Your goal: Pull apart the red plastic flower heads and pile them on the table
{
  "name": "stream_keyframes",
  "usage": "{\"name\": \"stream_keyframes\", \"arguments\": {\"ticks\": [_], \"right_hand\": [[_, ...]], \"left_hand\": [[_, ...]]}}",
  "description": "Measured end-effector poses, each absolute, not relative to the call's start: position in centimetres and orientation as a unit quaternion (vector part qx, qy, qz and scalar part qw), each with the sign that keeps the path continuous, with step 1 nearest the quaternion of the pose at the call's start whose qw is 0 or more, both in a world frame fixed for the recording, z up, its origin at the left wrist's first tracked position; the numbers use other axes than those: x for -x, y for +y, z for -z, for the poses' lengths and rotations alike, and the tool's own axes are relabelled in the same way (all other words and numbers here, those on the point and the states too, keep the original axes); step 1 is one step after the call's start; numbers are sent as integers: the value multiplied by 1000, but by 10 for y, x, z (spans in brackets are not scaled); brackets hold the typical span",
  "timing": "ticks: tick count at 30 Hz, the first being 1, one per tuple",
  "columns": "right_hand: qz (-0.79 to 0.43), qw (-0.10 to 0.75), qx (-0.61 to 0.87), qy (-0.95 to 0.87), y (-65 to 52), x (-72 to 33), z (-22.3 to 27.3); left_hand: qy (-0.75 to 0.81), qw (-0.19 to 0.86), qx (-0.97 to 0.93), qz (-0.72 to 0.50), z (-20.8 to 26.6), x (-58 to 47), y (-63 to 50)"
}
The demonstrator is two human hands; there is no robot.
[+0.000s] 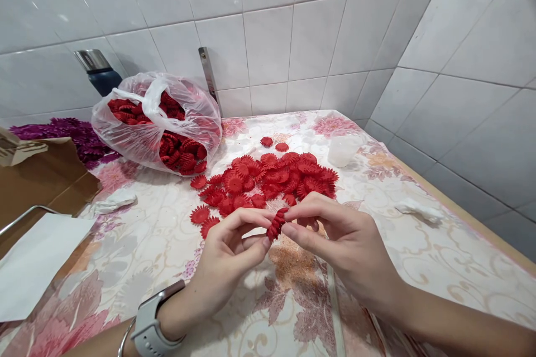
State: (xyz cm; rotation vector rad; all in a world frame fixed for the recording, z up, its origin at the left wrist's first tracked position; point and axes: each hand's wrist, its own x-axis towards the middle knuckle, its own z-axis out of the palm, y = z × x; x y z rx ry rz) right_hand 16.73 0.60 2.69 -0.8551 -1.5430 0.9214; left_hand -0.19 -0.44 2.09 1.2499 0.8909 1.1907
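Note:
Between my two hands, a small stack of red fabric flower pieces (276,224) with toothed edges is pinched above the table. My left hand (234,251) grips it from the left with thumb and fingertips. From the right, the thumb and forefinger of my right hand (343,237) hold its other side. Just beyond my fingers lies a loose heap of the same red flower pieces (272,175), flat and scattered. Two single pieces sit apart behind the heap. On my left wrist is a watch with a pale strap.
A clear plastic bag (125,142) full of red pieces stands at the back left, before a dark blue bottle (103,75). Purple petals (79,139), a cardboard box (50,184) and white paper (37,262) lie left. A translucent container (343,150) and crumpled tissue (419,211) lie right.

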Motion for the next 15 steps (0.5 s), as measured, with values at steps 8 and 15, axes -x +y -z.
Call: {"name": "stream_keyframes", "arguments": {"ticks": [8,15], "right_hand": [[-450,515,384,-621,6,-168,-30],[-370,505,374,-685,5,-168,-29]], "left_hand": [[380,576,-528,-495,-20,2,-5],[372,612,-512,-474,-18,1,-5]]}}
